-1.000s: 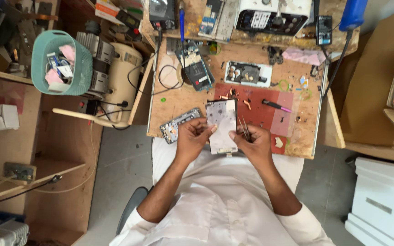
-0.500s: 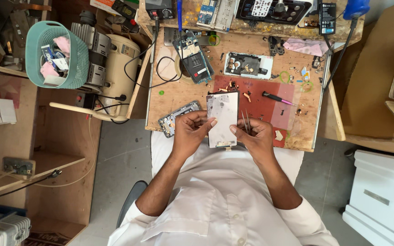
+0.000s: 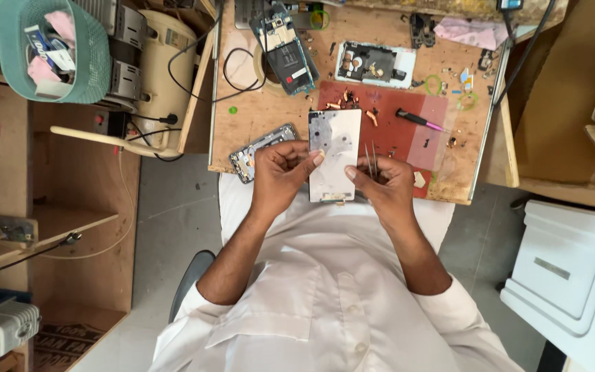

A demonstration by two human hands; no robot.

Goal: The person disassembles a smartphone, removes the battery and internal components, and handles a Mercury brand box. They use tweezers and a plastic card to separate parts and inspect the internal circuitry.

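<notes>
1. Both hands grasp the white phone panel (image 3: 334,155) above the red mat (image 3: 394,117): left hand (image 3: 280,172), right hand (image 3: 380,182).
2. Right hand also pinches tweezers (image 3: 372,160); their tips may scratch the panel.
3. Panel perhaps slips onto the mat's loose screws.

1. Your left hand (image 3: 280,172) and right hand (image 3: 380,182) both grip the white phone panel (image 3: 334,155) by its edges, just above the red mat (image 3: 408,127).
2. Right hand also pinches tweezers (image 3: 372,160), tips pointing up beside the panel.
3. Phone frame (image 3: 259,148) lies near your left hand.
4. Opened phone (image 3: 285,45) and pink-tipped tool (image 3: 418,120) rest on the wooden bench (image 3: 256,110).
</notes>
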